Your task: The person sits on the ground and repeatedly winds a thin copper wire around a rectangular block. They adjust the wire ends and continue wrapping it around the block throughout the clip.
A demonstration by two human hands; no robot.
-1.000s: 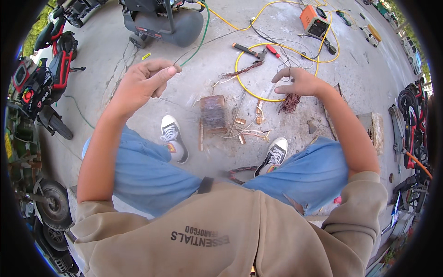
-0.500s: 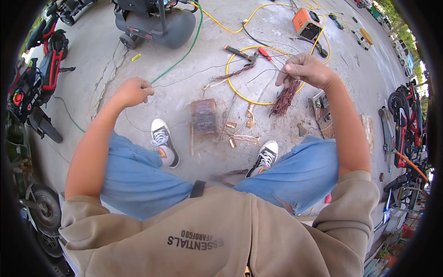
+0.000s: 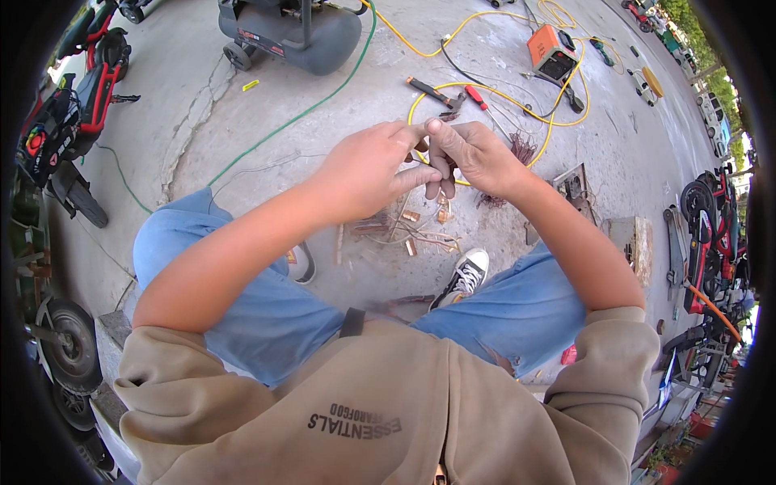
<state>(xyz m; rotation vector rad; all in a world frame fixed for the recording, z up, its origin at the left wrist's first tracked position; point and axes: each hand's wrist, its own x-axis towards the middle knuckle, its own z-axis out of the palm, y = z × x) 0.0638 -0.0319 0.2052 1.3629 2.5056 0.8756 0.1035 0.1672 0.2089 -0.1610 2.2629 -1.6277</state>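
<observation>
My left hand (image 3: 376, 168) and my right hand (image 3: 478, 153) meet in front of me above the floor. Their fingers are pinched together, fingertips touching. A thin wire (image 3: 271, 164) runs from the left along the floor toward my left hand; between the fingers it is mostly hidden. Behind my right hand lies a bundle of reddish copper wire (image 3: 522, 149), partly covered by that hand. Below the hands several copper-coloured scraps (image 3: 411, 217) and pale strips lie on the concrete. My left forearm hides most of the wound coil block.
Farther off stand an air compressor (image 3: 311, 40) and an orange box-shaped machine (image 3: 553, 50). A hammer (image 3: 436, 93), a red-handled screwdriver (image 3: 477, 97), a yellow hose (image 3: 424, 52) and a green hose (image 3: 287, 123) lie on the floor. Scooters (image 3: 89, 121) flank both sides.
Both hands have come together from wide apart, the left moving right and the right moving left. The wire stretched between them has gone slack. My left knee has swung outward.
</observation>
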